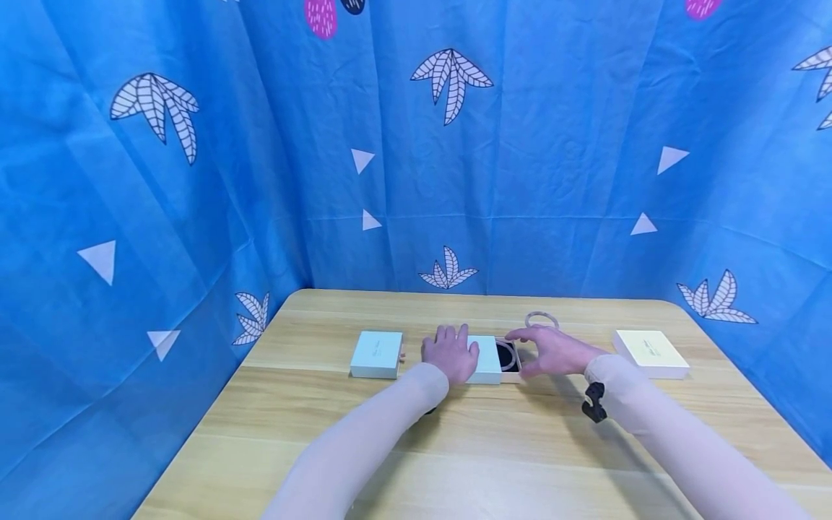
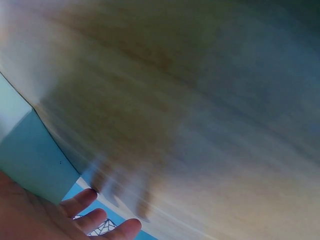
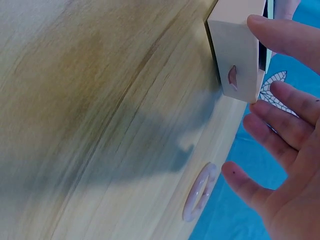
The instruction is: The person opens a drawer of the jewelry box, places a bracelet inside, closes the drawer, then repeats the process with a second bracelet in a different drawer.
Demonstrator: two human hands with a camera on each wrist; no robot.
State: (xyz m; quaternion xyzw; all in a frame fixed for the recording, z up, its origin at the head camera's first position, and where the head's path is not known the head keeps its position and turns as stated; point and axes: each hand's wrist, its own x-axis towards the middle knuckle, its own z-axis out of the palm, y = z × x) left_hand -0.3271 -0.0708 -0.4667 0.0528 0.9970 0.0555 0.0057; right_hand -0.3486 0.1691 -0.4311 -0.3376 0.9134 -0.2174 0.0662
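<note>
In the head view a mint-green drawer box (image 1: pixel 484 359) lies at mid-table, its pale inner drawer (image 3: pixel 235 55) pulled partway out to the right. A pale bangle (image 1: pixel 506 355) lies inside on a black lining. My left hand (image 1: pixel 451 354) rests over the box's left end with its fingers extended, seen past the box side in the left wrist view; the thumb reaches over the lid. My right hand (image 1: pixel 552 352) is spread at the drawer's end, thumb and a fingertip touching its edges. Behind that hand, another pale bangle (image 3: pixel 200 192) lies on the table.
Another mint-green box (image 1: pixel 377 354) with a small pull tab sits to the left. At the right is a cream-yellow box (image 1: pixel 651 354). The wooden table (image 1: pixel 494 462) ends at a blue patterned curtain (image 1: pixel 552 180) behind.
</note>
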